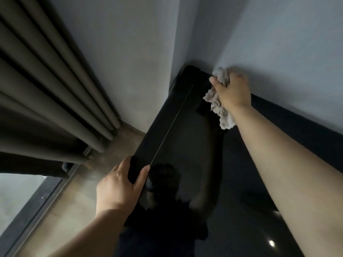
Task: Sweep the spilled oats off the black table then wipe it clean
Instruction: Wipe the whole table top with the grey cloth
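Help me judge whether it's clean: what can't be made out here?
- Head view: any oats left on the table; dark gloss and reflections mask them.
- Head view: surface under the cloth and right hand, covered by both.
- Head view: table's near end, cut off by the bottom edge.

The scene is dim and cool-toned, with pale daylight coming from the window [16, 197] at lower left, which is washed out to a flat grey. The glossy black table [185, 136] mirrors a dark silhouette and carries one small bright glint [272, 243] near the lower right. The right hand [232, 89] and its pale cloth [217, 106] throw a soft shadow on the grey wall [278, 43]. Wide-angle distortion bows the curtain [37, 89] folds and wall lines, and fine detail is smeared throughout
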A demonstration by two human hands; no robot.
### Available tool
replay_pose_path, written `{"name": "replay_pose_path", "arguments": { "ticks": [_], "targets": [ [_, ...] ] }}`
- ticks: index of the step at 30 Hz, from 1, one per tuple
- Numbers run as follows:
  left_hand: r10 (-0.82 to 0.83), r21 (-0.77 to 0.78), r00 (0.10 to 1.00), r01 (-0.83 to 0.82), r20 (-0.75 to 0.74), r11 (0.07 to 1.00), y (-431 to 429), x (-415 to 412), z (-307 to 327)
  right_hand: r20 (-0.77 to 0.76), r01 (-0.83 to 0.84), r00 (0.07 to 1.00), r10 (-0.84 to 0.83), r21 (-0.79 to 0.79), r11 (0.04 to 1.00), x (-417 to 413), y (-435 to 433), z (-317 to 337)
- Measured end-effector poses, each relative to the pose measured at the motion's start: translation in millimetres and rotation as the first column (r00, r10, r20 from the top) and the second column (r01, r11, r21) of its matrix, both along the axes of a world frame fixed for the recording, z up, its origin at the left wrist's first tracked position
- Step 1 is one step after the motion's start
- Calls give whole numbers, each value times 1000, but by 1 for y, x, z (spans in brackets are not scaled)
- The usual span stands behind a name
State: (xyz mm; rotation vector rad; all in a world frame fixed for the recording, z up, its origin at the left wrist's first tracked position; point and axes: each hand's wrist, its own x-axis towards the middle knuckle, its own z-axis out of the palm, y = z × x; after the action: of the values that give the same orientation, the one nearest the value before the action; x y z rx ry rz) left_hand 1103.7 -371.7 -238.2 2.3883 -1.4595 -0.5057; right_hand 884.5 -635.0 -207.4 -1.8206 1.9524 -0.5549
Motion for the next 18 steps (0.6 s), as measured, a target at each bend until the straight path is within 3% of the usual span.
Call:
{"name": "replay_pose_path", "arguments": {
  "ticks": [3,6,10,12,15,18],
  "targets": [
    [6,-8,1000,-6,-3,1000,0,-1,2,-185,71,981,-61,48,996,27,-11,-4],
    [6,-4,1000,-6,1,1000,1,0,0,-294,108,948,-126,-75,991,40,-1,-15],
    [-3,-1,1000,3,15,1000,1,0,-1,-279,56,955,-102,-166,984,31,-5,-24],
    [3,6,1000,-3,18,1000,1,0,0,-259,-43,966,-9,-194,980,31,4,-24],
    [19,20,1000,-19,-1,1000,0,-1,3,-201,-318,941,273,-245,916,29,45,-26],
    [3,22,1000,-3,4,1000,0,-1,2,-9,-438,894,448,-233,868,16,60,-15]
  ]
}}
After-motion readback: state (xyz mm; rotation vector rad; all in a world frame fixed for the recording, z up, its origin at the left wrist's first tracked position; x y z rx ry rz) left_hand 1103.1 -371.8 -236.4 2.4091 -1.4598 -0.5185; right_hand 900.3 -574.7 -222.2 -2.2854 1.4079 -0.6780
